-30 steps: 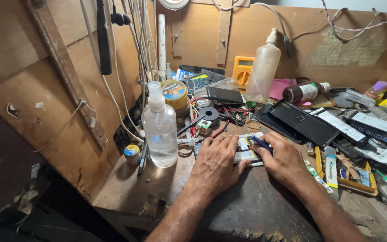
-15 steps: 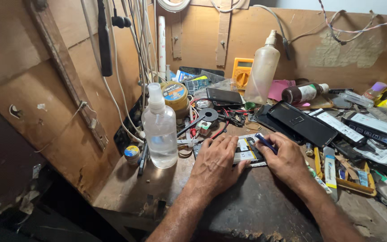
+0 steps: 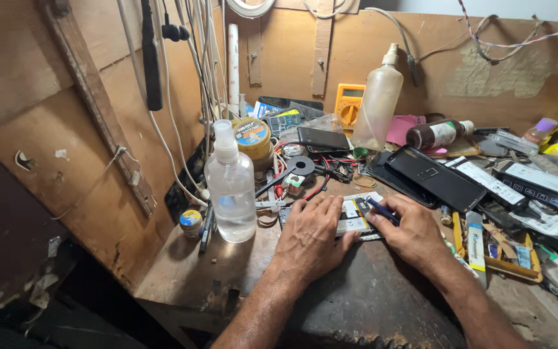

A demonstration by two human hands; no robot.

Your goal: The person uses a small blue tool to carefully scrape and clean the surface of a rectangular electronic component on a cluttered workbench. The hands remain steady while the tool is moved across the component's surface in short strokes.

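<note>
- Pressing flat, my left hand (image 3: 310, 234) lies fingers together on the opened phone (image 3: 355, 217), pinning it to the counter (image 3: 382, 297).
- My right hand (image 3: 414, 231) pinches a thin blue tool (image 3: 382, 211), its tip resting on the phone's right end.
- I see the phone just ahead of both hands, long axis running left to right; the right hand is nearer the working spot.
- I count one opened phone, one blue tool, two clear bottles (image 3: 230, 184), one yellow meter (image 3: 349, 103).
</note>
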